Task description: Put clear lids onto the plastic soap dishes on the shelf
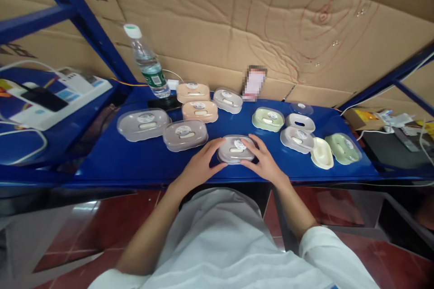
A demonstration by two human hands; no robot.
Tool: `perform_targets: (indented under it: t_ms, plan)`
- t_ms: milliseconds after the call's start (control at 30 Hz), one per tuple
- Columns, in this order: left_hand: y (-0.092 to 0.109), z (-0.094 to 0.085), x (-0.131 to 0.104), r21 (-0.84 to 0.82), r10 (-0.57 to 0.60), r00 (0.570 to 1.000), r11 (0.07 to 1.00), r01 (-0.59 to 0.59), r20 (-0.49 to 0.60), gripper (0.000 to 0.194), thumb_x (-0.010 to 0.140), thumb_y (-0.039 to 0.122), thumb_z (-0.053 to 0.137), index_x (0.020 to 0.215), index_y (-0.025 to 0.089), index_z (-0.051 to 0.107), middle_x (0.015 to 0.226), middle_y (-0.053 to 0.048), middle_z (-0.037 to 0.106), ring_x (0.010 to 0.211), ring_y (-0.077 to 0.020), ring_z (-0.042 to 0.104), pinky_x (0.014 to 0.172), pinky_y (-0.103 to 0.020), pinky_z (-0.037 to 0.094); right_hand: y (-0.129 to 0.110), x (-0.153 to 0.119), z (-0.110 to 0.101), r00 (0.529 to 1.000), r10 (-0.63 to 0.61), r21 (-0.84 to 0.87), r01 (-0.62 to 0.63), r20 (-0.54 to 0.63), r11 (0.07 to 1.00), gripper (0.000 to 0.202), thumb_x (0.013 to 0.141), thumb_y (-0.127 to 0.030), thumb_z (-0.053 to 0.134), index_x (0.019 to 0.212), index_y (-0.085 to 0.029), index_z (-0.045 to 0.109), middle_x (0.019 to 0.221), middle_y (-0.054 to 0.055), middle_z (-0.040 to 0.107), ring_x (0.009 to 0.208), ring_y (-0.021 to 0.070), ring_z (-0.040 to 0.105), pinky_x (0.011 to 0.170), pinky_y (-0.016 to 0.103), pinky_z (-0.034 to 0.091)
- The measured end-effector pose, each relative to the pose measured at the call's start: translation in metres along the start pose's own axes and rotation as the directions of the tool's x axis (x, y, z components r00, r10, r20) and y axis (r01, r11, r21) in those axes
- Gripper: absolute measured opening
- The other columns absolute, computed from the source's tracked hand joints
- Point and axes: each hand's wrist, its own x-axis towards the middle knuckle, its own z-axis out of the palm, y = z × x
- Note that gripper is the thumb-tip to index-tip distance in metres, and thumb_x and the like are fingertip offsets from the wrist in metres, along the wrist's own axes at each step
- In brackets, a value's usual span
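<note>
A grey soap box (233, 156) with a clear lid and a round sticker sits on the blue table near its front edge. My left hand (201, 162) grips its left end, thumb in front and fingers behind. On the right end, my right hand (266, 160) closes in the same way. Left of it stand two more grey soap boxes, one of them the nearer soap box (185, 142). To the right are a lidded grey soap box (296, 145), a grey tray with a slot (305, 122), a cream soap dish (317, 156) and a green soap box (352, 156).
Behind stand two peach soap boxes (200, 117), a small grey box (228, 107), a green box (264, 124) and a loose clear lid (301, 108). A water bottle (154, 76) and a phone (254, 83) are at the cardboard wall (203, 18). Blue posts frame both sides.
</note>
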Motion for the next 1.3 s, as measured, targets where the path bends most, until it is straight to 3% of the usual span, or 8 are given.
perform_targets:
  t_ms: [233,533,833,933,1133,1300]
  plan:
    - [-0.005,0.001,-0.001,-0.018,0.036,0.999,0.999,-0.037,-0.038,0.06,0.102,0.042,0.07,0.156,0.029,0.047,0.162,-0.01,0.054,0.151,-0.0278,0.054,0.128,-0.048,0.046,-0.005,-0.001,0.003,0.998,-0.062,-0.118,0.059,-0.021,0.991,0.073,0.101,-0.052,0.075,0.166,-0.036,0.047,0.171,0.017,0.036,0.157,0.0406,0.041,0.125,0.065,0.045]
    - [-0.011,0.007,-0.002,0.005,0.018,0.999,1.0,-0.017,-0.033,0.067,0.097,0.056,0.075,0.153,0.027,0.049,0.161,-0.012,0.056,0.149,-0.0299,0.057,0.127,-0.051,0.046,-0.011,-0.002,0.004,0.996,-0.071,-0.21,0.06,-0.045,0.976,0.071,0.1,-0.061,0.072,0.162,-0.031,0.054,0.168,0.019,0.043,0.153,0.0423,0.046,0.121,0.065,0.045]
    - [-0.001,0.004,-0.001,0.066,0.016,1.0,0.998,-0.017,0.014,0.069,0.103,0.051,0.067,0.164,0.032,0.039,0.171,-0.01,0.045,0.157,-0.0282,0.047,0.131,-0.047,0.042,-0.008,-0.007,0.004,0.993,0.014,-0.032,-0.018,-0.113,0.999,0.067,0.105,-0.053,0.067,0.165,-0.028,0.047,0.171,0.016,0.041,0.157,0.0348,0.046,0.129,0.055,0.044]
    - [-0.002,0.005,-0.001,0.074,0.033,0.999,0.997,-0.033,0.009,0.066,0.104,0.05,0.066,0.163,0.032,0.041,0.169,-0.009,0.047,0.156,-0.0277,0.049,0.13,-0.048,0.042,-0.007,-0.008,0.005,0.995,0.025,0.009,-0.024,-0.095,1.0,0.071,0.104,-0.058,0.067,0.165,-0.029,0.046,0.168,0.017,0.043,0.156,0.035,0.047,0.128,0.057,0.046]
    - [-0.01,0.009,-0.002,0.068,0.061,0.997,0.996,-0.058,-0.053,0.062,0.102,0.054,0.07,0.155,0.029,0.048,0.163,-0.01,0.055,0.15,-0.0284,0.056,0.127,-0.049,0.047,-0.007,-0.004,0.004,0.996,-0.084,-0.074,0.083,-0.004,0.994,0.068,0.108,-0.05,0.063,0.17,-0.038,0.039,0.173,0.011,0.038,0.166,0.0366,0.029,0.131,0.064,0.038]
    - [-0.011,0.008,-0.003,0.04,0.049,0.997,0.998,-0.046,-0.059,0.062,0.101,0.058,0.069,0.153,0.028,0.051,0.162,-0.011,0.057,0.149,-0.0283,0.058,0.126,-0.048,0.049,-0.006,-0.004,0.004,0.991,-0.13,-0.094,0.13,0.005,0.987,0.069,0.106,-0.046,0.065,0.17,-0.041,0.038,0.172,0.01,0.04,0.166,0.0375,0.028,0.131,0.066,0.037]
